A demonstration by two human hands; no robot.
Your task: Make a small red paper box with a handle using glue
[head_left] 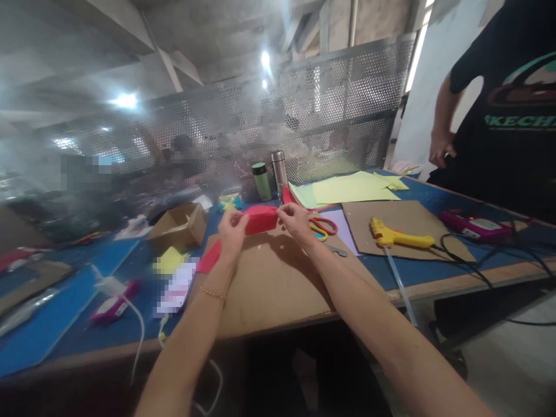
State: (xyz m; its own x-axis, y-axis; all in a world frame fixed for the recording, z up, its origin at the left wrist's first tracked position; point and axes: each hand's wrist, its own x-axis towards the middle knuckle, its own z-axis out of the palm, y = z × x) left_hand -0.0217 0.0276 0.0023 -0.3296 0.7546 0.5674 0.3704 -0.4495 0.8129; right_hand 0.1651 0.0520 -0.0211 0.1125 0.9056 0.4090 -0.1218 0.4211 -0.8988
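Note:
Between my two hands a piece of red paper (260, 220) is held up above a sheet of brown cardboard (269, 289). My left hand (233, 227) pinches its left end between thumb and fingers. At the right end my right hand (294, 222) grips it the same way. Another strip of red paper (210, 258) lies on the cardboard's left edge, partly behind my left wrist. Scissors with red and yellow handles (326, 226) rest just right of my right hand, their blades partly hidden. A grey metal tool end (337, 251) shows near my right forearm.
On the right, a yellow glue gun (397, 236) with a glue stick and cable lies on cardboard (356, 217). Yellow paper sheets (351, 188), a green bottle (261, 182) and a steel flask (279, 168) stand behind. A cardboard box (197, 226) sits left. A person (512, 116) stands at right.

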